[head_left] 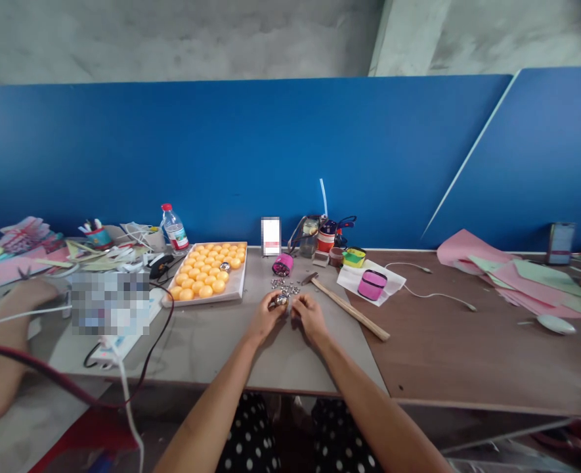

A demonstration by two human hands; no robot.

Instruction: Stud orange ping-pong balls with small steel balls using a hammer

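Near the front middle of the table, my left hand [265, 316] is closed around a small shiny silver ball [281, 299]. Close beside it, my right hand [310, 316] has its fingers pinched together; whatever they hold is too small to make out. Just beyond both hands lie several small shiny metal pieces [285, 287] in a loose scatter. A hammer [352, 309] with a wooden handle rests to the right of my right hand. To the left stands a shallow white tray [239, 282] with many orange balls [204, 269] and one silver ball [225, 267] among them.
Behind the metal pieces are a magenta roll [283, 265] and a propped phone [271, 236]. A magenta pouch [372, 285] lies on white paper, near jars and a cable [438, 294]. At left are a bottle [174, 230], a power strip [123, 338] and another person's arm [9, 328].
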